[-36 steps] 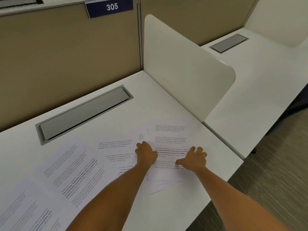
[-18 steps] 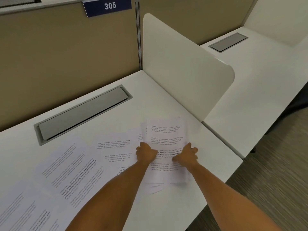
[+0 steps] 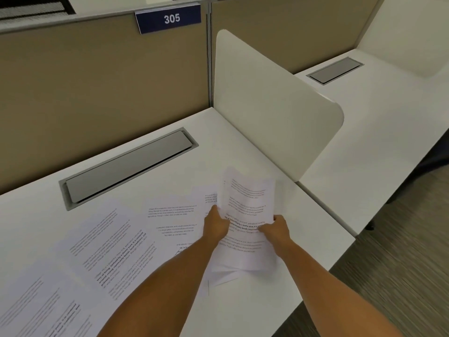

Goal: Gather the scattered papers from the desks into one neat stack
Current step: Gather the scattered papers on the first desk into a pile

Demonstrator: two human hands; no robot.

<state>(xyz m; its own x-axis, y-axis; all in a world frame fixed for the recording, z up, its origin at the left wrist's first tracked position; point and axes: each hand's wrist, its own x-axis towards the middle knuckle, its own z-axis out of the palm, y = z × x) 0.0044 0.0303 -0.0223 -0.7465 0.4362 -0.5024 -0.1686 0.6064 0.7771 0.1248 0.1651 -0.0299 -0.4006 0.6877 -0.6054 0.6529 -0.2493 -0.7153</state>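
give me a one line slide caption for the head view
Both hands, left hand and right hand, grip a small sheaf of papers at desk 305, loose sheets spread to the left.

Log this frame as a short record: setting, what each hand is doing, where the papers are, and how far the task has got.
setting: white desk with a white divider panel, under a sign reading 305
left hand: grips the left edge of the held bundle
right hand: grips the bundle's right edge
held bundle: several printed sheets, bowed, edges uneven, top end raised off the desk
loose sheets: printed pages spread flat across the desk left of the hands, overlapping
neighbouring desk: no papers visible
progress: partly gathered; stack not yet neat
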